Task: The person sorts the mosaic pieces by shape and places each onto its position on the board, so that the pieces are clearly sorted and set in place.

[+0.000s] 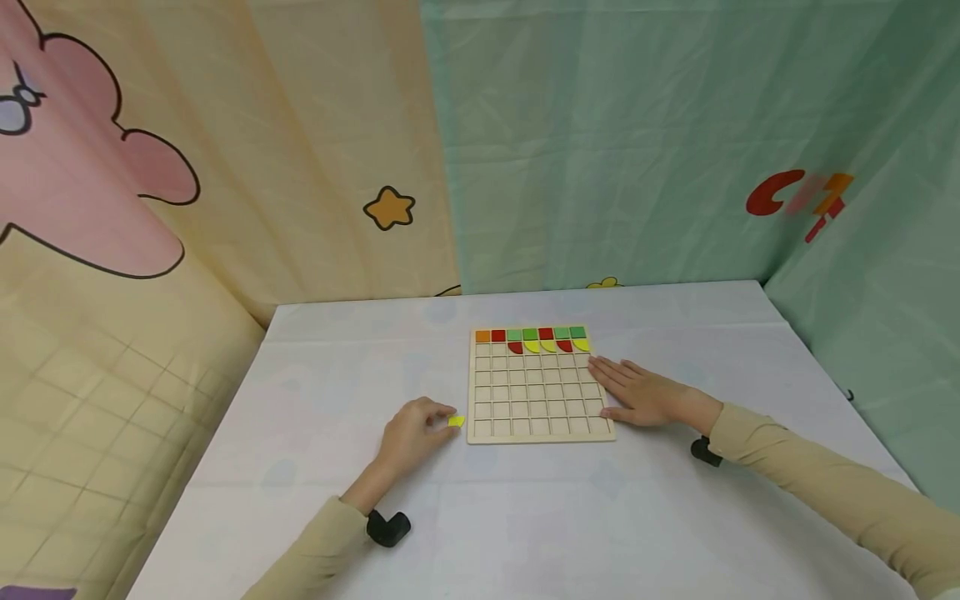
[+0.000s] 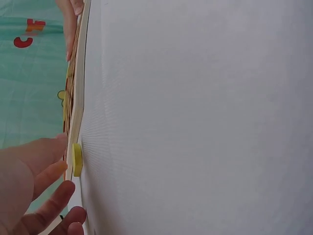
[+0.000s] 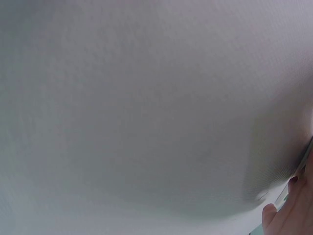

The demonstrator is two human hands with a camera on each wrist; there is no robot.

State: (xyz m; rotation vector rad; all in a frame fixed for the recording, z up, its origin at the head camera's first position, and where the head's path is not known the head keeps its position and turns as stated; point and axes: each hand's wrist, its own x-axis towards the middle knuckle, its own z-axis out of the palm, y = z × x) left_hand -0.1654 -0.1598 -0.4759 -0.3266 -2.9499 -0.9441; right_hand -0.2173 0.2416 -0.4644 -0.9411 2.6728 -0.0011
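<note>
A small yellow curved-edged piece (image 1: 456,422) lies flat on the table, just left of a wooden grid board (image 1: 507,402). My left hand (image 1: 415,430) is at this piece, its thumb and index finger parted to either side. In the left wrist view the yellow piece (image 2: 77,160) shows edge-on, with the fingertips a small gap from it. My right hand (image 1: 643,395) rests flat, straight fingertips at the board's right edge; the right wrist view catches only part of that hand (image 3: 292,211). Coloured square tiles (image 1: 530,335) fill the top row; red and yellow curved pieces (image 1: 548,346) stand in the second.
The board lies on a white-covered table (image 1: 315,392). Behind the table hang a beige printed curtain (image 1: 300,150) and a green one (image 1: 600,150). Black wrist devices sit under the left (image 1: 388,528) and right (image 1: 705,451) wrists.
</note>
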